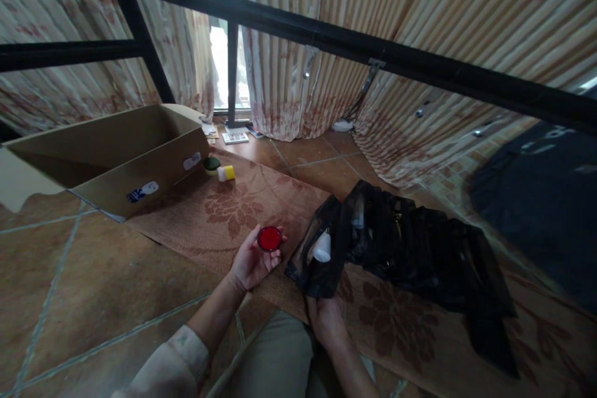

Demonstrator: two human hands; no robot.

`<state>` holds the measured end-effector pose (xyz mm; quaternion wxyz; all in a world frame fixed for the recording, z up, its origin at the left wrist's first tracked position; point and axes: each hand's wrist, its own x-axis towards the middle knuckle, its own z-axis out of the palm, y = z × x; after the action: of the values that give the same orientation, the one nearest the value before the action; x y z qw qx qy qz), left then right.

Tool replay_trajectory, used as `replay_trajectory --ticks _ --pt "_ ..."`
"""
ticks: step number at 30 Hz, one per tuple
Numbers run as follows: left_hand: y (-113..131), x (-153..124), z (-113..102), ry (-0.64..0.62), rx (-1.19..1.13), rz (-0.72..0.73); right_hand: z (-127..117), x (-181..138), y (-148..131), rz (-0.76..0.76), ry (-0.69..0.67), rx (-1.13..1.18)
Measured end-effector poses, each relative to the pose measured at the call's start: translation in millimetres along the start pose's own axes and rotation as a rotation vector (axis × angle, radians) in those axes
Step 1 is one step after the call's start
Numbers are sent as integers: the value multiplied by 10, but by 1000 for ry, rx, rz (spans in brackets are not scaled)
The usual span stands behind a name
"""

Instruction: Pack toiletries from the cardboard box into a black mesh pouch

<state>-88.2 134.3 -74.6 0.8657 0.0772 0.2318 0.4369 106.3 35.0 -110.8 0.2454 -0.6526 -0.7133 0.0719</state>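
My left hand (pixel 254 261) is closed, palm up, around a round red disc (pixel 269 239) with a dark rim. Whether the disc is a lid or a small jar seen from above, I cannot tell. My right hand (pixel 329 317) grips the near edge of a black, partly see-through plastic bag (pixel 415 249), its fingers mostly hidden under the film. The bag's mouth faces left, and a small white bottle-like item (pixel 323 247) shows there. Crumpled folds hide the bag's other contents.
An open cardboard box (pixel 153 171) stands at the left. Beside it are a dark green-topped round container (pixel 211 165) and a yellow-and-white item (pixel 226 173) on the patterned mat (pixel 233 208). A black metal rail (pixel 298 28) crosses before curtains. A dark bag-like shape (pixel 536 199) sits at right.
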Motion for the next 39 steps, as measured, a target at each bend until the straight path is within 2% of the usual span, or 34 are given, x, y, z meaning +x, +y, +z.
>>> replay_trajectory --ticks 10,19,31,35,39 --pt "-51 -28 29 2 55 86 -52 22 -59 14 9 46" --pt "-66 2 -38 -109 37 129 -42 19 -56 43 -5 53" --pt "-146 -22 -73 -40 197 185 17 -7 -13 18 -31 23" --pt "-101 31 -6 58 294 291 5 -3 -35 32 -19 36" --pt "52 97 65 112 610 472 -12 5 -56 37 -6 61"
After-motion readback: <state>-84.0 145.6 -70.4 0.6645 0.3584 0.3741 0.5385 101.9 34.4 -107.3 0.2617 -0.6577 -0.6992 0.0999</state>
